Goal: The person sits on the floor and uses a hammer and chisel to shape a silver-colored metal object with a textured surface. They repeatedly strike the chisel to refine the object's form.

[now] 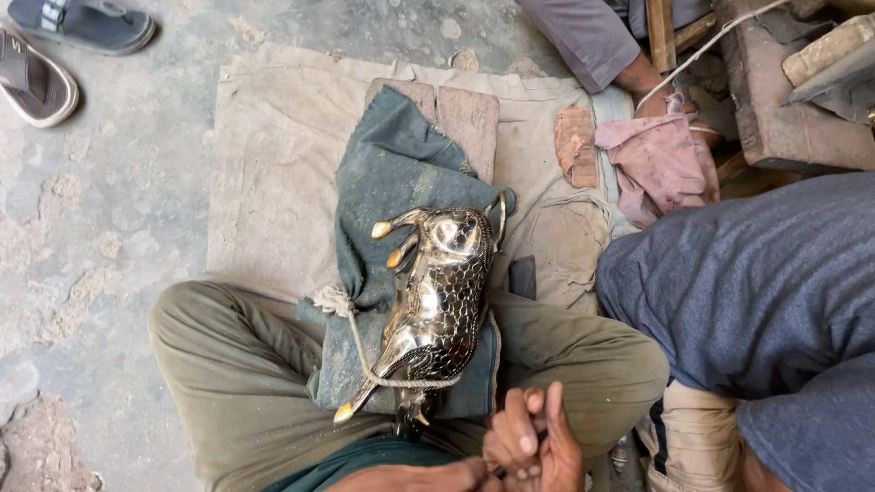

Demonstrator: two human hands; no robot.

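Note:
A shiny brass animal figure (pixel 437 292) with horns and gold-tipped legs lies on its side on a dark green cloth (pixel 387 173) spread over my crossed legs in olive trousers (pixel 237 364). A rough rope (pixel 360 342) loops around the figure's rear end. My left hand (pixel 509 435) and my right hand (pixel 561 456) are pressed together at the bottom edge, just below the figure's rear. Their fingers are curled against each other. Whether anything small sits between them is hidden.
A beige sackcloth (pixel 273 155) covers the concrete floor (pixel 109 228). Two flat bricks (pixel 465 114) lie under the green cloth. A pink rag (pixel 656 164) lies at the right. Another person in blue-grey clothes (pixel 756 292) sits close on my right. Sandals (pixel 55 46) rest at the top left.

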